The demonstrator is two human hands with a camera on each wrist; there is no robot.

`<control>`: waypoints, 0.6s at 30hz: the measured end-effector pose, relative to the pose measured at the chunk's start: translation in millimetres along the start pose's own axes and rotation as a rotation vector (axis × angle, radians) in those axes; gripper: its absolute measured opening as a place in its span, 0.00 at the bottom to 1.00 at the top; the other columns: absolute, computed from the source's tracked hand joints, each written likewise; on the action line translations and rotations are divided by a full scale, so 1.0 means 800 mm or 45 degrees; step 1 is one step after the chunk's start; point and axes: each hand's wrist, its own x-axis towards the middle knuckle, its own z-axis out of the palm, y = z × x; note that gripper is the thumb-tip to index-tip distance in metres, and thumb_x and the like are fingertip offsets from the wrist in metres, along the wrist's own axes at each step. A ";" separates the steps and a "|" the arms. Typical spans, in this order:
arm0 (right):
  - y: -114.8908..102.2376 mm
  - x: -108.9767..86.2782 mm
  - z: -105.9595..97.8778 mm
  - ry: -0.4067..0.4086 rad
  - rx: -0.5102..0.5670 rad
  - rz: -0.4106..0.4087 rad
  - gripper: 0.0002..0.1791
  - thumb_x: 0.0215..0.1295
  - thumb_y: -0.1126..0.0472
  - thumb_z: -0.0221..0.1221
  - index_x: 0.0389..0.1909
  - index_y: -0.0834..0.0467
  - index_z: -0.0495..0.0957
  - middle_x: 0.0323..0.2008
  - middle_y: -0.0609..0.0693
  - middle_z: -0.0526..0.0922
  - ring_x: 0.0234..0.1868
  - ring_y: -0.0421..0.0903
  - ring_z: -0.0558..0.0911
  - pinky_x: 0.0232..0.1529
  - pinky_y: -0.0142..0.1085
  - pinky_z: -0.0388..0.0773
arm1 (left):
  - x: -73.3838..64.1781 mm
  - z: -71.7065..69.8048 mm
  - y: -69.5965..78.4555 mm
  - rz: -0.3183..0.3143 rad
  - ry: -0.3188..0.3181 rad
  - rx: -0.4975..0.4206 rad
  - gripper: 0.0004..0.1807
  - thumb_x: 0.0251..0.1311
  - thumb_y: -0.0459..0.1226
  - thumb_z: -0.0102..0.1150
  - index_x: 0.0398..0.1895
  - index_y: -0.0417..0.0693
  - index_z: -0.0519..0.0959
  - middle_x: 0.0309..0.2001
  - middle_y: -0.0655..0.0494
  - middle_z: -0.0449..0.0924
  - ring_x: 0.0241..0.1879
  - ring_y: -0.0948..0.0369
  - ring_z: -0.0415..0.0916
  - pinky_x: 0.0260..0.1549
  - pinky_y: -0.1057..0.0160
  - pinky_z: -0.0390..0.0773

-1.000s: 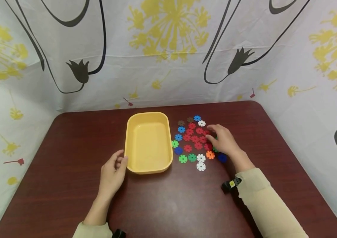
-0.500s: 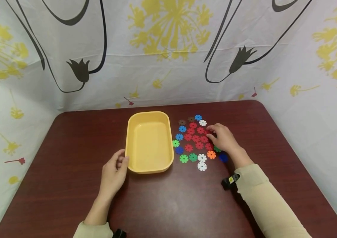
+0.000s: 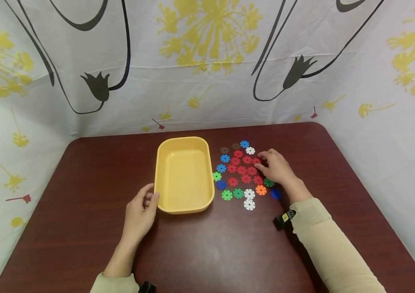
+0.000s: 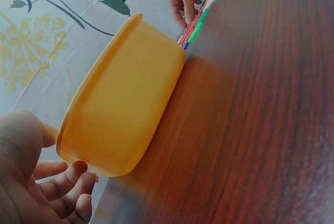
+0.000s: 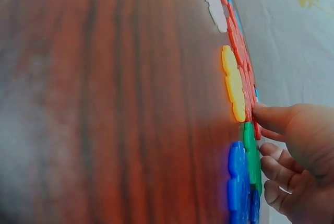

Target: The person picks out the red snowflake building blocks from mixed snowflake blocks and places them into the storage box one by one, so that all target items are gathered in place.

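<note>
A yellow plastic tub (image 3: pixel 184 211) stands on the table, its inside bare. My left hand (image 3: pixel 139 211) grips its near left corner, thumb at the rim and fingers against the outer wall in the left wrist view. Right of the tub lie flat, notched snowflake discs in several colours, with a cluster of red discs (image 3: pixel 242 170) in the middle. My right hand (image 3: pixel 277 166) is at the right edge of this cluster, thumb and index finger around a red snowflake disc (image 3: pixel 256 161). In the right wrist view the thumb touches the red disc's edge; the other fingers curl loosely.
Around the red ones lie white discs (image 3: pixel 249 194), an orange disc (image 3: pixel 261 190), a dark blue disc (image 3: pixel 275 194) and a green disc (image 3: pixel 269 182) close under the right hand. A patterned cloth (image 3: pixel 207 101) hangs behind the dark red-brown table (image 3: pixel 207 252).
My right hand closed its thumb and index finger somewhat, then shifted slightly up and to the right, spreading them around the red disc. My left hand and the tub stay in place.
</note>
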 end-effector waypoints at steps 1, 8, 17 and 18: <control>0.000 0.001 0.000 -0.004 0.008 0.002 0.21 0.70 0.59 0.64 0.56 0.69 0.78 0.47 0.65 0.75 0.46 0.60 0.75 0.52 0.56 0.77 | 0.000 0.000 0.000 0.000 0.001 -0.001 0.22 0.75 0.42 0.55 0.65 0.39 0.75 0.40 0.49 0.82 0.35 0.59 0.76 0.33 0.69 0.76; 0.004 0.005 0.000 -0.052 0.115 0.066 0.18 0.69 0.59 0.64 0.49 0.70 0.76 0.47 0.65 0.73 0.47 0.60 0.73 0.54 0.54 0.75 | 0.000 0.000 -0.001 0.004 -0.002 0.006 0.22 0.75 0.42 0.55 0.65 0.40 0.75 0.39 0.50 0.82 0.35 0.59 0.76 0.34 0.69 0.76; 0.006 0.008 -0.008 -0.159 0.142 0.128 0.19 0.69 0.57 0.65 0.48 0.69 0.74 0.47 0.65 0.75 0.46 0.59 0.75 0.50 0.52 0.77 | -0.001 -0.001 0.001 0.006 -0.002 0.006 0.23 0.75 0.44 0.55 0.65 0.41 0.75 0.39 0.51 0.82 0.33 0.60 0.75 0.32 0.69 0.75; 0.006 0.009 -0.008 -0.168 0.143 0.127 0.19 0.69 0.57 0.65 0.47 0.68 0.74 0.46 0.64 0.75 0.45 0.58 0.75 0.48 0.51 0.77 | -0.001 -0.001 0.001 0.005 -0.004 0.004 0.23 0.75 0.44 0.55 0.65 0.41 0.75 0.39 0.50 0.82 0.33 0.60 0.74 0.31 0.69 0.74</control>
